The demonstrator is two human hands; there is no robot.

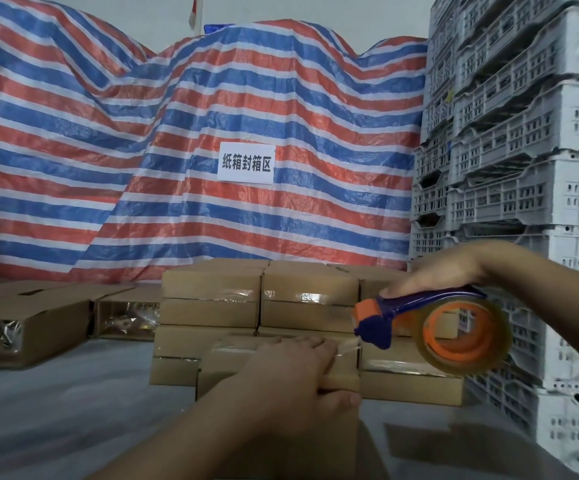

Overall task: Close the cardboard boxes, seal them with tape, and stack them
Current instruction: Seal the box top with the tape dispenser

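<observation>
- While we scan from the left, two open brown cardboard boxes (28, 327) lie on the grey floor (56, 403), clear plastic showing inside them.
- Behind everything hangs a red, blue and white striped tarpaulin (142, 133), with a white paper sign (246, 163) in black characters near its middle.
- Our left hand (291, 379) presses flat on the small brown cardboard box (340, 372) nearest us, fingers straight over its top and thumb down its front face.
- Just behind that box we see a stack of taped brown cardboard boxes (260, 303).
- Our right hand (444, 275) grips the blue and orange handheld tape dispenser (419, 323), and a strip of clear tape (345, 348) runs from it to the box top by our left fingertips.
- Stacked white perforated plastic crates (523, 133) fill the right side.
</observation>
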